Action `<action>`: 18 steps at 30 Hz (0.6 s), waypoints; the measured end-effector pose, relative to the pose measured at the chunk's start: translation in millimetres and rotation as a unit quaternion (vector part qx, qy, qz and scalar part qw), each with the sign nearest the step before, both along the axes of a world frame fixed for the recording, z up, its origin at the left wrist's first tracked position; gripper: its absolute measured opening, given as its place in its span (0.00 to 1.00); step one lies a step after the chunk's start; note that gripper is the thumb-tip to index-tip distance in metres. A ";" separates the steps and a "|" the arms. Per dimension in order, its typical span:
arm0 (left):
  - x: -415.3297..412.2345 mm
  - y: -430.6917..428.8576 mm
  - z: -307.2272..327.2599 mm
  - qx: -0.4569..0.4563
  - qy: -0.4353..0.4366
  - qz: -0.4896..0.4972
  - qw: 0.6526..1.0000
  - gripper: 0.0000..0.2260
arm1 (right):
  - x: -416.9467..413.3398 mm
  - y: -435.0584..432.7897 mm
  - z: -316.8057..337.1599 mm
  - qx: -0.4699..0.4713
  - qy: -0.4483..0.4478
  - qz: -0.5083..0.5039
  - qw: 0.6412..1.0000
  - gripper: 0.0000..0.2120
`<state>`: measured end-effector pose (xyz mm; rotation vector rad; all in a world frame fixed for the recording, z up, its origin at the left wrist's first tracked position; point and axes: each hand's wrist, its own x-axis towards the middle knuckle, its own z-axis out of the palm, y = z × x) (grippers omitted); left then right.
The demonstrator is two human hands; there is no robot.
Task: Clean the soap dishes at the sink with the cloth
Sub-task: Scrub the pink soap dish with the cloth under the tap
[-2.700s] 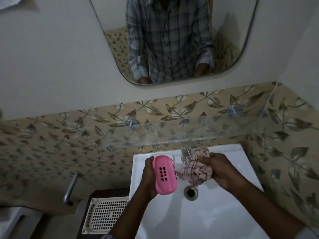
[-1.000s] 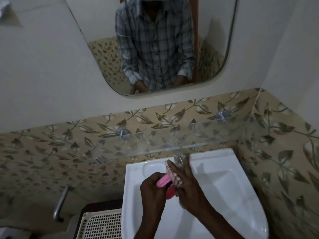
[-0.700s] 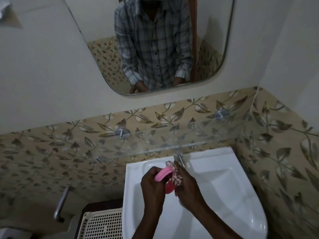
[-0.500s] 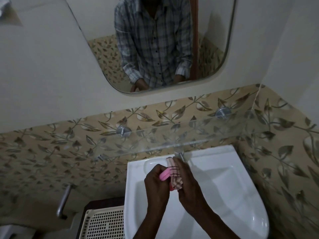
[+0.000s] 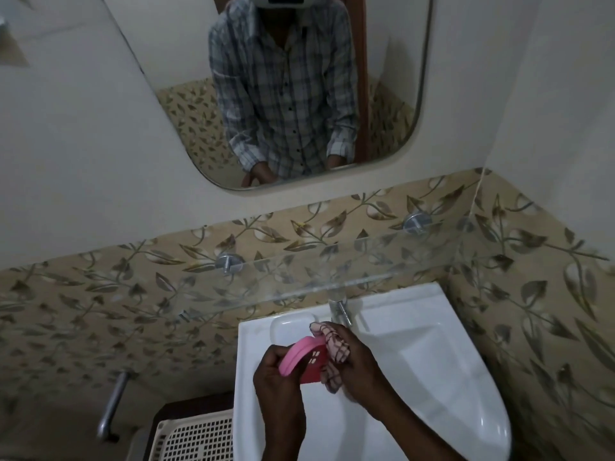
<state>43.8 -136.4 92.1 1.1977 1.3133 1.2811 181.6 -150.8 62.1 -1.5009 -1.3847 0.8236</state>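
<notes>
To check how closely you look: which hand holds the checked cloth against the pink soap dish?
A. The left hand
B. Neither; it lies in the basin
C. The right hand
C: the right hand presses the checked cloth against the pink soap dish, which the left hand holds over the sink.

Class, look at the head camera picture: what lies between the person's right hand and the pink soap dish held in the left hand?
In the head view, the checked cloth, bunched in the right hand, lies against the pink soap dish.

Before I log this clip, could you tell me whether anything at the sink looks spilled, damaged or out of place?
Nothing stands out. The left hand holds the pink soap dish over the sink while the right hand presses the cloth against it.
</notes>
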 end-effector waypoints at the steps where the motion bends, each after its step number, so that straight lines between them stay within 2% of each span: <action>1: -1.4 -0.8 -3.2 -0.004 -0.001 0.005 1.000 0.05 | 0.4 2.6 0.4 0.000 -0.017 0.004 1.000 0.16; 3: -2.9 0.2 -10.2 -0.020 -0.013 0.020 1.000 0.07 | 4.0 10.1 1.2 0.002 -0.033 0.017 0.999 0.16; 6: 1.0 0.3 -12.9 -0.064 -0.048 0.043 0.996 0.10 | 1.6 6.8 9.8 -0.022 0.061 0.019 0.998 0.12; 7: 0.9 -0.3 -10.0 -0.062 -0.048 0.028 0.997 0.10 | 1.4 6.2 15.8 -0.039 0.090 0.004 0.995 0.12; 9: -4.4 1.4 3.4 -0.053 0.004 -0.057 0.997 0.18 | 8.4 3.1 28.5 -0.031 0.085 -0.014 0.996 0.11; 11: -12.9 3.8 18.9 -0.074 0.079 -0.182 0.977 0.27 | 23.0 6.7 35.3 0.028 0.009 0.010 1.000 0.17; 12: -15.3 7.7 26.4 -0.089 0.142 -0.232 0.958 0.25 | 28.3 10.0 39.0 0.060 -0.059 0.048 0.995 0.18; 13: -15.1 14.8 31.8 -0.093 0.212 -0.258 0.938 0.19 | 30.7 12.9 44.7 0.083 -0.120 0.080 0.986 0.16; 15: -9.0 27.2 41.4 -0.104 0.286 -0.268 0.914 0.05 | 23.7 13.7 52.4 0.107 -0.198 0.116 0.967 0.15; 17: 0.2 37.5 47.8 -0.124 0.294 -0.256 0.913 0.04 | 12.3 11.8 53.5 0.132 -0.253 0.096 0.954 0.20; 18: 4.6 38.8 50.2 -0.122 0.284 -0.247 0.918 0.05 | 9.7 11.3 50.9 0.142 -0.248 0.068 0.956 0.22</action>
